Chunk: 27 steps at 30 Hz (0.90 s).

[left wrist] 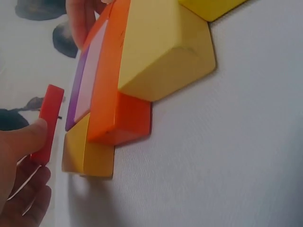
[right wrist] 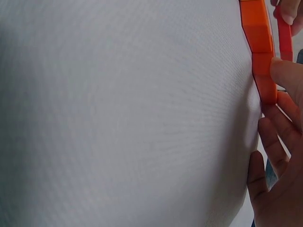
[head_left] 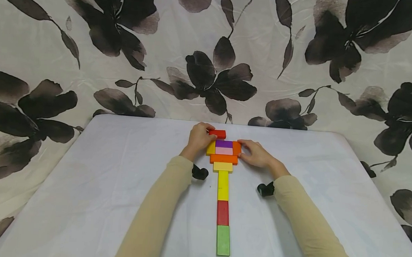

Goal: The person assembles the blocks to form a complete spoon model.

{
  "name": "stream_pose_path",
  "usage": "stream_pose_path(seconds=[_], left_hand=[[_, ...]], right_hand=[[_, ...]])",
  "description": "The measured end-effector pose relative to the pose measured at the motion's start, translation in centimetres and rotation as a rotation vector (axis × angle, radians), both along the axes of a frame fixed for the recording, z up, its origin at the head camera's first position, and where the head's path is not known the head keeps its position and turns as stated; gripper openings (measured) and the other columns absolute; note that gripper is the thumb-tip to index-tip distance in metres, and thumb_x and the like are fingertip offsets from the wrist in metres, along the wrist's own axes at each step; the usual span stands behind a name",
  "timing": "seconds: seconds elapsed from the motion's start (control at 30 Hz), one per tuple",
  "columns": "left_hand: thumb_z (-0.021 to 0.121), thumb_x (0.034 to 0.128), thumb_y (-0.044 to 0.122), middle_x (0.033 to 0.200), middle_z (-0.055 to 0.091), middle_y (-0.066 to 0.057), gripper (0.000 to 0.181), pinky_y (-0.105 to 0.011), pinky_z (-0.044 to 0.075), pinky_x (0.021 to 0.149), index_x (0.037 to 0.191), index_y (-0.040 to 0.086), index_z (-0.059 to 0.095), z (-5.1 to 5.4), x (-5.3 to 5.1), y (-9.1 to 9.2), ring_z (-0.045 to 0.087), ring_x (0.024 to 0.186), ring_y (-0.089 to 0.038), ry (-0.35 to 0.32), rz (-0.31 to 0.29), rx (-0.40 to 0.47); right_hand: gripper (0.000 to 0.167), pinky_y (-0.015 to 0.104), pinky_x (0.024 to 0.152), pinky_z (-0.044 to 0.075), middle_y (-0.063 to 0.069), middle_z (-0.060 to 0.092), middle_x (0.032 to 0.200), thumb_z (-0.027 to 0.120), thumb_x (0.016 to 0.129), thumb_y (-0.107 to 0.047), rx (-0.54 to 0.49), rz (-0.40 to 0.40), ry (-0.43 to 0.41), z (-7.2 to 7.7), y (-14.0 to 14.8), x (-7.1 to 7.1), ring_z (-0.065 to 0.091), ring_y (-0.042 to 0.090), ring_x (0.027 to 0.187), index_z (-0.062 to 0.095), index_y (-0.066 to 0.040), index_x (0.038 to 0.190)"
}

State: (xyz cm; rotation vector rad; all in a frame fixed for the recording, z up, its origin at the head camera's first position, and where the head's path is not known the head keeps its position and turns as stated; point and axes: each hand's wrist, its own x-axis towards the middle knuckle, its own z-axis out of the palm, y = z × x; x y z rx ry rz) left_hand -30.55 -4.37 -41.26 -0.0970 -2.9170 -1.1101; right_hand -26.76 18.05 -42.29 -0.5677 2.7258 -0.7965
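Note:
My left hand (head_left: 199, 137) pinches a red block (head_left: 219, 134) between thumb and fingers, just beyond the far row of blocks. In the left wrist view this red block (left wrist: 50, 123) appears held apart from the others. At the row's right end, my right hand (head_left: 257, 153) grips a small orange block (head_left: 237, 147), thumb on the near side and fingers around the far side. Purple (head_left: 224, 144) and pink (head_left: 223, 151) blocks lie between it and an amber block (head_left: 210, 148) at the left end. Nearer lies a long orange block (head_left: 223, 159) crosswise.
From a pale yellow block (head_left: 223, 167), a column runs toward me: yellow (head_left: 223, 186), dark red (head_left: 223, 213) and green (head_left: 223, 240) blocks. They lie on a white-covered table (head_left: 121, 201). Flower-patterned cloth (head_left: 209, 30) hangs behind its far edge.

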Motion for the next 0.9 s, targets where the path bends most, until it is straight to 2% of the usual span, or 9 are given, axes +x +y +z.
stream_pose_path(seconds=[0.33,0.67,0.9], left_hand=[[0.068,0.0830,0.020,0.107,0.062,-0.007,0.029,-0.031,0.048,0.089,0.111,0.011,0.066,-0.5,-0.3,1.2,0.053,0.094,-0.021,-0.064,0.002,0.006],[0.068,0.0835,0.021,0.107,0.062,-0.007,0.029,-0.032,0.048,0.088,0.111,0.011,0.067,-0.9,-0.6,1.7,0.054,0.094,-0.021,-0.066,0.005,0.013],[0.067,0.0839,0.021,0.107,0.063,-0.006,0.029,-0.032,0.047,0.089,0.111,0.011,0.067,-0.8,-0.7,2.0,0.054,0.094,-0.021,-0.089,-0.034,0.019]], right_hand=[[0.056,0.049,0.106,0.030,0.014,0.042,0.139,0.055,0.090,-0.023,-0.007,0.008,0.015,-0.3,0.1,0.0,0.039,0.032,0.123,0.036,-0.008,0.140],[0.055,0.048,0.106,0.030,0.015,0.044,0.136,0.055,0.090,-0.024,0.010,0.008,0.033,-0.3,0.2,-0.2,0.040,0.032,0.121,0.037,-0.008,0.140],[0.054,0.049,0.106,0.030,0.016,0.045,0.136,0.055,0.090,-0.022,0.009,0.018,0.052,-0.5,0.2,-0.2,0.040,0.033,0.121,0.037,-0.007,0.139]])
